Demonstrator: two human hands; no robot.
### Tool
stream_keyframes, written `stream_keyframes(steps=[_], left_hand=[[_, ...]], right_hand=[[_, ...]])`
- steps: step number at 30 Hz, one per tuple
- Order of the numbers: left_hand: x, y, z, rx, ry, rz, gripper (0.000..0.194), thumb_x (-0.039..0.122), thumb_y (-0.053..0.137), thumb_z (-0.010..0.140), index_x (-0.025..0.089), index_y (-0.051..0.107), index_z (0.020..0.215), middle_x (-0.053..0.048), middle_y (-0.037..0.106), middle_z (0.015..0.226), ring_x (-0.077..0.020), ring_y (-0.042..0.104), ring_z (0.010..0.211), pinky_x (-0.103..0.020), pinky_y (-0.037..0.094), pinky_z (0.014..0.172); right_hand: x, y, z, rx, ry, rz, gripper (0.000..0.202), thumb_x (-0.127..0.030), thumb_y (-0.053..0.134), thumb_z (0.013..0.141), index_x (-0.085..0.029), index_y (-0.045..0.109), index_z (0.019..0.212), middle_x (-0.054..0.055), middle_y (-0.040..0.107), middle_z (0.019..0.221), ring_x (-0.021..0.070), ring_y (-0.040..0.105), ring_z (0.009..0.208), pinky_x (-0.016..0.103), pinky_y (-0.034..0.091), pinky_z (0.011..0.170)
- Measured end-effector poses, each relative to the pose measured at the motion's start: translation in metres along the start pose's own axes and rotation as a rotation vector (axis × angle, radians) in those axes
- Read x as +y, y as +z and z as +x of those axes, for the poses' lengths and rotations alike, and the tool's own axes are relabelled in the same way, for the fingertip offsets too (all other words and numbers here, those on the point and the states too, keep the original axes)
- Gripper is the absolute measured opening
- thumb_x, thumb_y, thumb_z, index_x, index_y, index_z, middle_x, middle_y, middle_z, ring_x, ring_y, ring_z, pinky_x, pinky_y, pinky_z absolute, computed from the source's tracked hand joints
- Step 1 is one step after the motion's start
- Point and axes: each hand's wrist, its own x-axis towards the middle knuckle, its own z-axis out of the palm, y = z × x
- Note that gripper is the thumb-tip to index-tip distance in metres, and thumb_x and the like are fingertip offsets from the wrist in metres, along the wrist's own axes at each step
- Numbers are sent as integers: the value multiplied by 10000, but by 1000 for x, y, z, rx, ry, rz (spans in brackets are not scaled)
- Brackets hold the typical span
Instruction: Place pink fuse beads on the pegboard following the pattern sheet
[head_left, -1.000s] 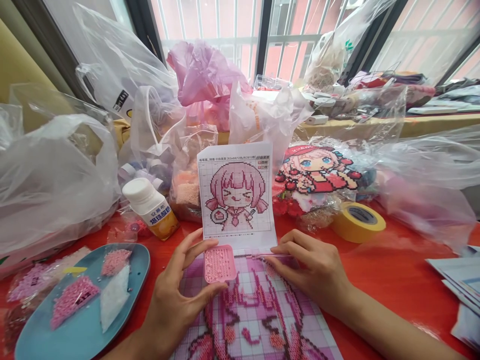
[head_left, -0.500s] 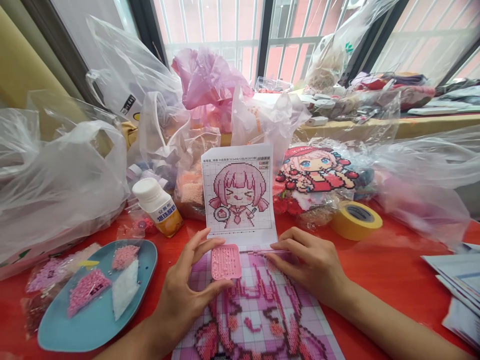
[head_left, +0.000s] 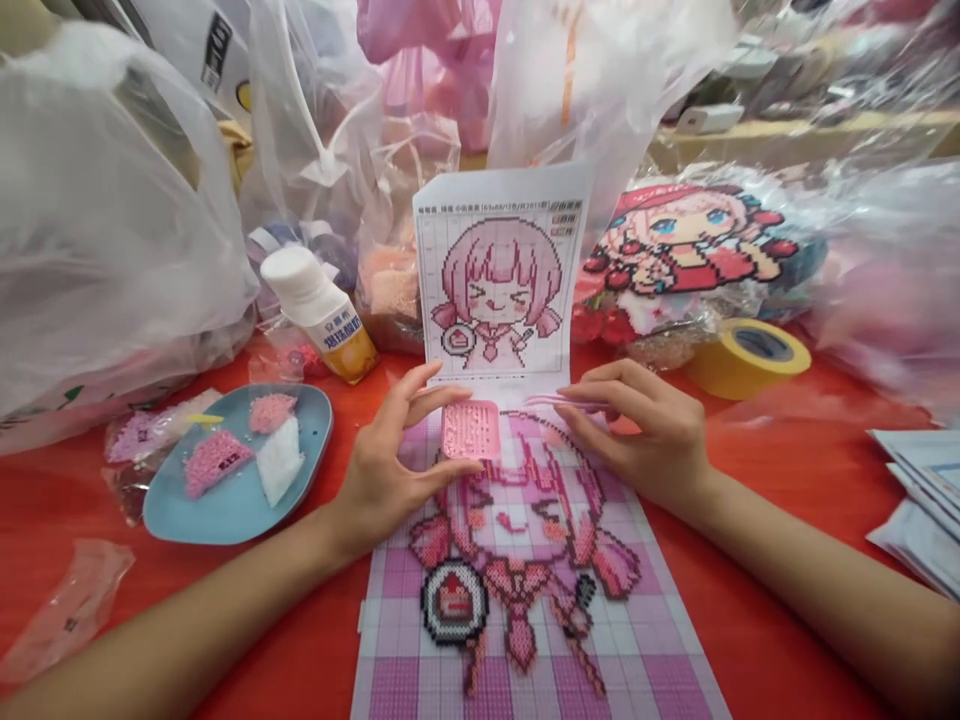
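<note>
Pegboard (head_left: 405, 690) lies flat nearest, fully reachable on the red surface (head_left: 300, 640); left fingers (head_left: 407, 388) grip the bead tray (head_left: 496, 432) by opposite edges, near the tweezers (head_left: 551, 401) right fingers (head_left: 611, 372) pinch; beyond, the chart (head_left: 495, 300) stands readable.

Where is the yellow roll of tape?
In the head view, the yellow roll of tape lies on the red tabletop, right of the upright printed chart and beyond the right hand.
</note>
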Motion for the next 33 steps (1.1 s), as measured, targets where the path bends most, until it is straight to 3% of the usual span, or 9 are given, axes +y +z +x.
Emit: stream_keyframes(steps=[9, 19, 28, 33], left_hand=[[3, 3, 3, -58, 51, -24, 863, 366, 849, 673, 260, 392, 1397, -68, 731, 1194, -250, 661, 1171, -465, 406, 1125], [4, 3, 3, -62, 35, -16, 880, 388, 845, 673, 265, 380, 1410, -68, 732, 1190, -265, 663, 1170, -486, 416, 1119], [4, 2, 2, -57, 37, -23, 870, 382, 842, 679, 269, 381, 1408, -68, 733, 1182, -261, 660, 1173, -489, 414, 1117], [1, 1, 1, 38, -31, 14, 806, 373, 820, 724, 268, 397, 1402, -56, 726, 1188, -242, 641, 1199, -462, 407, 1124]], right_hand=[[-13, -3, -1, -146, -116, 32, 140, -178, 621, 892, -244, 683, 999, 22, 633, 833, 99, 608, 672, 232, 514, 561], [-13, -2, -1, -169, -117, 17, 111, -224, 618, 905, -240, 696, 982, 20, 651, 817, 101, 624, 669, 227, 519, 555], [-10, -2, 2, -105, -106, 15, 90, -196, 619, 901, -231, 689, 946, 21, 640, 805, 100, 611, 656, 232, 509, 549], [5, -5, 5, -30, -19, 14, 40, -231, 688, 853, -203, 682, 825, 13, 631, 744, 81, 559, 574, 215, 452, 464]])
